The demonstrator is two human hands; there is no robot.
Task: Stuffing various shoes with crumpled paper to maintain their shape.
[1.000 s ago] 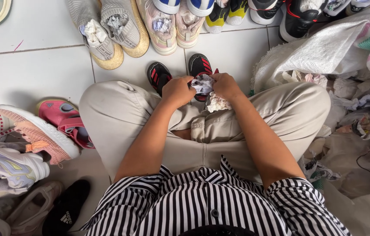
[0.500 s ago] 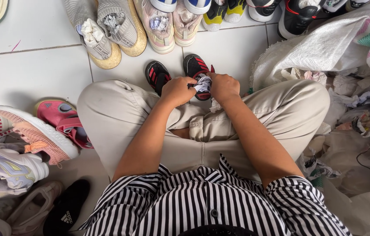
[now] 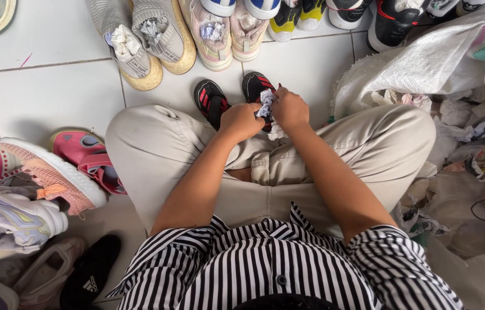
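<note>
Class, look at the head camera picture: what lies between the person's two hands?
In the head view, a wad of crumpled paper sits between the left hand and right hand, gripped by both, just above a small black-and-red shoe.

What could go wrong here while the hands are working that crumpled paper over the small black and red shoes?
The right hand and left hand both grip the crumpled paper wad, which looks thin and may tear. The small black and red shoe beneath is half hidden by the hands, so the wad could miss its opening. Its mate lies close to the left knee and could get nudged.
</note>
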